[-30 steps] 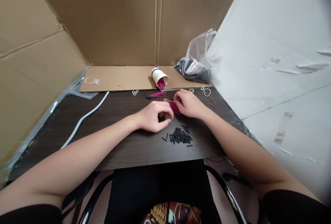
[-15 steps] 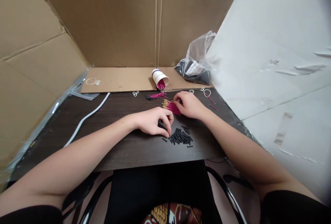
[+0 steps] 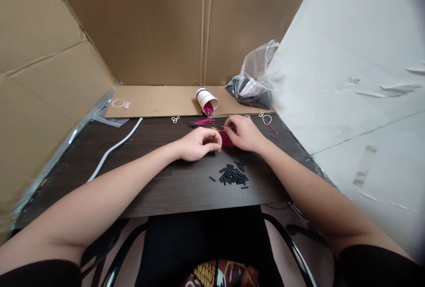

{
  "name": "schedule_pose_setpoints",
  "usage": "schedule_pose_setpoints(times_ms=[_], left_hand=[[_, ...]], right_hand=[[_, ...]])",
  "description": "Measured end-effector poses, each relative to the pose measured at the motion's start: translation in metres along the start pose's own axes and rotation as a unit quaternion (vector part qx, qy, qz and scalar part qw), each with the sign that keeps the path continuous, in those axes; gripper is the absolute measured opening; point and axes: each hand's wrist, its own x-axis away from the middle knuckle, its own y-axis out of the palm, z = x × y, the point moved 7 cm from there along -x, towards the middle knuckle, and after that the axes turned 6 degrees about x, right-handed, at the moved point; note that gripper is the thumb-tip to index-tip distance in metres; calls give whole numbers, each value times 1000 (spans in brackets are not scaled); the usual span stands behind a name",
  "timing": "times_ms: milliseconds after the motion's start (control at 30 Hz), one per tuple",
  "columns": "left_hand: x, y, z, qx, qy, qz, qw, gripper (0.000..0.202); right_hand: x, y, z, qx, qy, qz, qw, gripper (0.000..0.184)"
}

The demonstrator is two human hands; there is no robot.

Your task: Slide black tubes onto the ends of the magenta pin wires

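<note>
My left hand (image 3: 199, 144) is closed, thumb and fingers curled together, just left of a bundle of thin magenta wires (image 3: 227, 139). A small dark bit shows beneath its thumb; what the fingertips hold is hidden. At the bundle's right edge, my right hand (image 3: 243, 133) is closed in a pinch, with a thin wire end at its fingertips. Several gold-tipped wire ends show between the two hands. Closer to me lies a pile of short black tubes (image 3: 233, 175), with one loose tube (image 3: 212, 178) to its left.
Behind my hands lie magenta wires with black ends (image 3: 201, 122). A tipped paper cup (image 3: 202, 95) of magenta wires and a clear bag (image 3: 254, 90) of black pieces rest on a cardboard strip (image 3: 152, 101). White rubber bands (image 3: 175, 119) and a pale tube (image 3: 111, 149) lie about.
My left hand has moved up and away from the black tube pile to beside the magenta wires. The right hand has stayed nearly in place at the bundle.
</note>
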Motion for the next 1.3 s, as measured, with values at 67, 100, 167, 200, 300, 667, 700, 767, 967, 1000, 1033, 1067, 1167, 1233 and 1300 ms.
schedule_pose_setpoints(times_ms=[67,100,167,200,300,667,700,767,967,1000,1033,1067,1167,1233,1300], left_hand=[[-4,-14,-9,46,-14,81,995,4],[-5,-20,-14,58,-23,117,991,6],[-7,-30,-21,66,-37,168,983,14],[-7,-34,-23,65,-41,185,980,16],[-6,-41,-25,54,-38,216,974,15],[-7,-42,-23,50,-44,229,971,10],[-7,-42,-22,49,-45,229,971,9],[-6,-42,-21,47,-46,230,971,8],[-6,-40,-19,41,-49,228,972,9],[-6,-40,-19,38,-52,227,972,10],[-6,-39,-19,33,-54,225,972,10],[-6,-39,-19,28,-55,224,973,11],[-6,-39,-20,15,-52,217,975,11],[-6,-38,-20,12,-47,213,976,11],[-6,-38,-20,10,-44,211,976,11]], right_hand=[[0,-3,-3,-9,-2,11,1000,10],[0,-4,-4,-12,-4,15,1000,10],[0,-6,-7,-17,-8,21,1000,9],[0,-7,-8,-20,-9,24,999,9],[1,-8,-11,-39,-10,33,999,9],[2,-9,-22,-74,-44,16,996,9],[2,-9,-22,-71,-43,14,996,10],[2,-9,-23,-65,-41,10,997,10],[2,-9,-26,-60,-51,5,997,10],[2,-9,-26,-58,-53,7,997,10],[2,-9,-26,-57,-55,7,997,10],[2,-9,-26,-55,-57,8,997,10],[3,-8,-25,-52,-63,6,997,8],[3,-8,-24,-52,-67,5,996,8],[3,-8,-24,-52,-73,8,996,9]])
